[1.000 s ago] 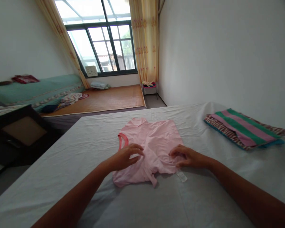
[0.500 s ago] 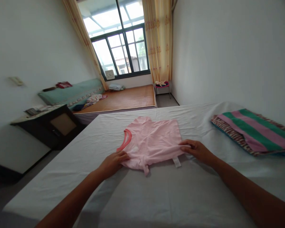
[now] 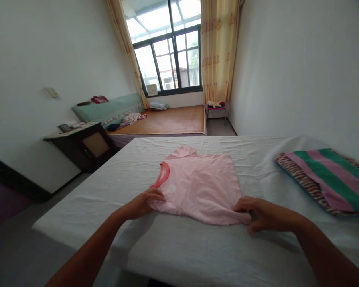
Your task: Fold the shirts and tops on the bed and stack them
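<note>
A pink short-sleeved T-shirt (image 3: pixel 208 185) lies spread on the white sheet in front of me, its coral neckband to the left and its hem to the right. My left hand (image 3: pixel 148 201) is closed on the cloth at the near shoulder, just below the neckband; the near sleeve is partly hidden there. At the near hem corner, my right hand (image 3: pixel 260 215) has its fingers over the cloth and its thumb lower down, with the corner between them. The near edge of the shirt is slightly bunched by the right fingers.
Folded striped cloth (image 3: pixel 326 179) lies at the right on the white-sheeted bed (image 3: pixel 107 191). A dark cabinet (image 3: pixel 92 145) stands beyond its left side. Farther back are another bed with a brown mat (image 3: pixel 179 119), a window, curtains and a small stool (image 3: pixel 217 107).
My right hand has drawn the hem corner nearer to me, and its thumb has moved apart from the fingers. The shirt's near side is spread wider; its white tag no longer shows. My view has shifted left.
</note>
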A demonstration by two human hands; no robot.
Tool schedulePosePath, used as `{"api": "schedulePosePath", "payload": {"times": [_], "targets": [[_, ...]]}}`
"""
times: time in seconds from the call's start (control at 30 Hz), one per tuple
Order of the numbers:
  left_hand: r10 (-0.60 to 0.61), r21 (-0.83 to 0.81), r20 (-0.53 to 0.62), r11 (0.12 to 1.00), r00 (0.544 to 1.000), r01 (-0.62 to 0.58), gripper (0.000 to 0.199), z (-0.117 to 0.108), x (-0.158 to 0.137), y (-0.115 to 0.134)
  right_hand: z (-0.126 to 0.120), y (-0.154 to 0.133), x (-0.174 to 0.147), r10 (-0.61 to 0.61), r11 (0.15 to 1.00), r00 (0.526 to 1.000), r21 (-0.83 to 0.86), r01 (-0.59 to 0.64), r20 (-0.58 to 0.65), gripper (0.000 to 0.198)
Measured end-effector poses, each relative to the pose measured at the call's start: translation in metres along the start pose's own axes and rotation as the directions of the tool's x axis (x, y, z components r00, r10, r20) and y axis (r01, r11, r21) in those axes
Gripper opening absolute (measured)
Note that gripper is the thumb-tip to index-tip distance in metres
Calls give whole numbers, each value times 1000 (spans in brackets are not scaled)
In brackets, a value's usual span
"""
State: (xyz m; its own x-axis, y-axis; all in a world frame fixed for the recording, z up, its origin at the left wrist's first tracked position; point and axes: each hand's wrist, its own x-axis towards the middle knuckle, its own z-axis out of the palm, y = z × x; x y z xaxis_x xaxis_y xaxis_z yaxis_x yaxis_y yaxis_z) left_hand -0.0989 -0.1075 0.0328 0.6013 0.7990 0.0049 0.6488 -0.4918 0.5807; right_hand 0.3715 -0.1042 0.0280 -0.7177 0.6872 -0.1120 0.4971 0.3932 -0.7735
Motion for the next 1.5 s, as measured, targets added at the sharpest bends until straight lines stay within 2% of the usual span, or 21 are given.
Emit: {"api": "schedulePosePath", "payload": {"times": [0.07, 0.13, 0.23, 0.3, 0.37, 0.43, 0.47, 0.53, 0.6, 0.63, 0.67, 0.83, 1.0, 1.03, 1.1, 1.17, 1.23, 1.3, 1.4, 1.5], "targets": [[27, -34, 41, 999, 999, -25, 25, 0, 3, 7, 3, 0, 2, -56, 998, 998, -29, 56, -7, 29], [-3, -71, 40, 997, 999, 6, 26, -5, 11, 9, 5, 4, 8, -63, 998, 996, -27, 62, -58, 19], [-171, -152, -125, 977, 977, 151, 34, -16, 36, 0, 7, 13, 20, 29, 999, 975, 41, -21, -222, 30], [-276, -186, -291, 955, 916, 229, 42, -23, 59, -14, 8, 20, 28, 164, 984, 906, 135, -120, -390, 42], [-311, -158, -412, 950, 856, 268, 48, -26, 79, -31, 9, 27, 35, 294, 954, 791, 222, -203, -537, 53], [-294, -115, -464, 955, 836, 272, 49, -24, 91, -46, 13, 33, 38, 382, 923, 706, 279, -264, -596, 63], [-279, -102, -466, 960, 840, 262, 51, -22, 93, -53, 15, 35, 38, 402, 915, 693, 291, -279, -599, 67], [-256, -94, -445, 966, 858, 239, 54, -16, 90, -62, 19, 37, 36, 382, 923, 725, 279, -266, -574, 71], [-247, -86, -414, 969, 876, 232, 52, -11, 82, -66, 22, 38, 34, 300, 952, 782, 223, -209, -547, 73], [-247, -75, -403, 968, 881, 238, 49, -9, 78, -66, 23, 37, 34, 265, 963, 796, 191, -190, -545, 72], [-249, -56, -395, 967, 884, 247, 47, -8, 74, -67, 24, 37, 34, 243, 970, 797, 158, -186, -553, 71], [-253, 69, -370, 952, 894, 298, 53, -11, 63, -68, 25, 30, 38, 216, 957, 744, -16, -291, -633, 53], [-279, 131, -338, 932, 899, 338, 47, -10, 62, -70, 26, 33, 36, 193, 920, 766, -157, -358, -614, 39], [-288, 157, -353, 920, 890, 359, 45, -9, 62, -68, 26, 35, 35, 199, 906, 761, -180, -382, -617, 39], [-259, 228, -417, 898, 871, 376, 40, -7, 64, -63, 26, 39, 33, 213, 871, 717, -204, -447, -664, 39], [-164, 305, -471, 892, 867, 334, 35, -4, 67, -57, 27, 42, 33, 193, 844, 646, -210, -493, -739, 39], [-62, 364, -463, 897, 884, 253, 33, 1, 71, -53, 28, 44, 35, 123, 854, 614, -232, -466, -780, 37], [-19, 388, -408, 901, 913, 192, 30, 7, 76, -51, 30, 45, 38, 39, 885, 652, -276, -374, -757, 34], [-46, 390, -351, 901, 935, 191, 29, 15, 82, -52, 31, 45, 42, -28, 909, 740, -325, -260, -671, 30], [-85, 390, -371, 890, 925, 238, 29, 18, 83, -55, 30, 45, 43, -12, 929, 762, -290, -232, -648, 28]]}}
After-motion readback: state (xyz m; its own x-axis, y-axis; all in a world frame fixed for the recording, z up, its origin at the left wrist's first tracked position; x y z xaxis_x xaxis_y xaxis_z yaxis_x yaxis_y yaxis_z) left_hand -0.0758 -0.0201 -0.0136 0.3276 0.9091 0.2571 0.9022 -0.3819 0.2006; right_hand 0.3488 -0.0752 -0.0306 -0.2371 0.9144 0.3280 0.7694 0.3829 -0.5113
